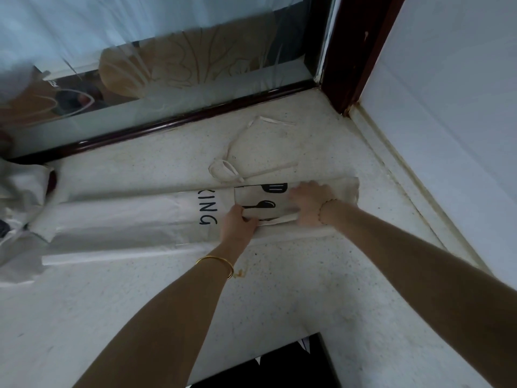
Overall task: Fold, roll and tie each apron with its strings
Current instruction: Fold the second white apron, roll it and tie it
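"Nearest the body, what shows?"

"A black object (265,365) at the near edge of the speckled worktop (140,317), then bare surface up to the two forearms."

"And the hands?"

"Both are on the right end of the apron (126,219), which lies as a long folded strip running left to right. The left hand (237,224), with a gold bangle (216,261) on its wrist, pinches the near edge of a flap turned over there. The right hand (309,203), with a bead bracelet (321,210), lies palm down on that flap just beside the left; whether it grips I cannot tell."

"The strings?"

"The strings (232,161) lie loose just behind the apron, looping toward the window frame (167,123)."

"Room at the edges?"

"The apron's right end is near the wall (447,121); its left end meets a heap of pale cloth (19,197). Bare worktop lies in front."
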Tool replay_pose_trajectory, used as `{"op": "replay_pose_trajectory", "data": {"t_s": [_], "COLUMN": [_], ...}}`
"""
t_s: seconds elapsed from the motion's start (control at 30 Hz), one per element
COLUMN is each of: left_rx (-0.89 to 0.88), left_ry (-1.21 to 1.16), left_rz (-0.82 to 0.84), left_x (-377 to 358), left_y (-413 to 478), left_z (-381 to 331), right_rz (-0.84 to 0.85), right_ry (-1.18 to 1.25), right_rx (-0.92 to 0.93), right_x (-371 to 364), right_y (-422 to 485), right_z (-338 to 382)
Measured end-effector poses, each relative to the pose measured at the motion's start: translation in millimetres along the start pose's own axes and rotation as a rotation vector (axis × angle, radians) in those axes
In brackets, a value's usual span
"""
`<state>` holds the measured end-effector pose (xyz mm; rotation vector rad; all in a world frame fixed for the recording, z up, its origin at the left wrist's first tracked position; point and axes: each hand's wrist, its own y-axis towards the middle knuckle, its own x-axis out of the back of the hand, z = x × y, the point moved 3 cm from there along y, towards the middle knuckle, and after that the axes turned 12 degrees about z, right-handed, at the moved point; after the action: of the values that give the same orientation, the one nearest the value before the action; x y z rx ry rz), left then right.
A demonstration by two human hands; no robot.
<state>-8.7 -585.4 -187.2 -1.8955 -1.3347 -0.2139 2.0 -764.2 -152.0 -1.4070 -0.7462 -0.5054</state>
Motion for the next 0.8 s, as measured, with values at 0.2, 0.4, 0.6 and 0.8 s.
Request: {"op": "replay_pose_trajectory", "data": {"t_s": [0.2, 0.4, 0.6, 0.8], "left_rx": [0.044, 0.238, 0.433, 0.589], "left_ry": [0.047, 0.238, 0.343, 0.360], "left_rz": [-0.009, -0.287, -0.352, -0.311], "left_x": [28.4, 136.8, 218.4, 273.2], "left_y": [-5.4, -17.4, -23.8, -24.6], "left_z": [21.6, 110.0, 180.7, 237.2], "right_rz": [-0.079, -0.147, -0.189, -0.118], "right_ry": [0.212, 0.238, 0.314, 0.481], "right_rx": [0.261, 0.104, 0.201, 0.348], "right_x": [-20.0, -1.4, 21.9, 33.8], "right_y": [14.8, 27.2, 44.3, 70.7], "right_z": [89.8, 119.5, 228.5, 340.2]}}
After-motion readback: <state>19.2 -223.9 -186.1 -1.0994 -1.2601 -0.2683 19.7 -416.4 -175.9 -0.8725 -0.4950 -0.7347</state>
